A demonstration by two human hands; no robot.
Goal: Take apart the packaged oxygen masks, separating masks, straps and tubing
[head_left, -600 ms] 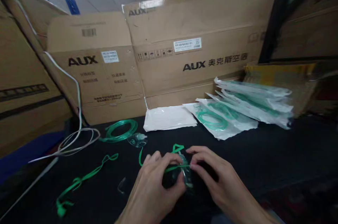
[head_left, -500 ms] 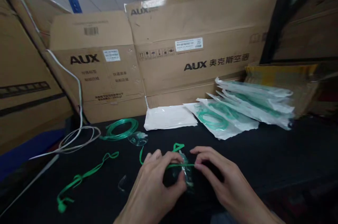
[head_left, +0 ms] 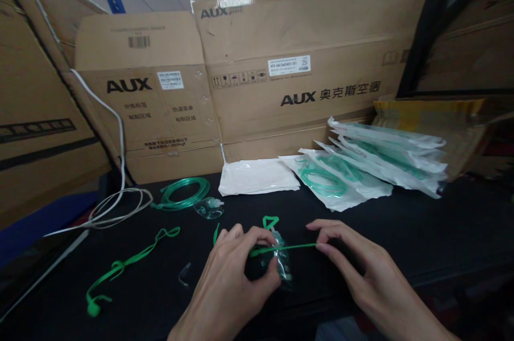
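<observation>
In the head view, a clear green-tinted plastic oxygen mask (head_left: 284, 266) lies low in the middle, a green loop (head_left: 271, 220) at its far end. My left hand (head_left: 236, 271) is closed on the mask's left side, index finger and thumb curled at its edge. From beside those fingers a thin green elastic strap (head_left: 299, 246) runs taut across the mask. Its right end is pinched between thumb and index finger of my right hand (head_left: 357, 260). Part of the mask is hidden by my left hand.
Behind are a coil of green tubing (head_left: 187, 194), a clear piece with a white connector (head_left: 209, 207), white packets (head_left: 259, 177) and bagged tubing sets (head_left: 385, 153). A knotted green strap (head_left: 132, 260) and white cable (head_left: 120, 143) lie left. Cardboard (head_left: 249, 121) walls the back.
My right hand has moved right, away from the left one, drawing out a longer stretch of green strap. My left hand stays nearly in place at the mask.
</observation>
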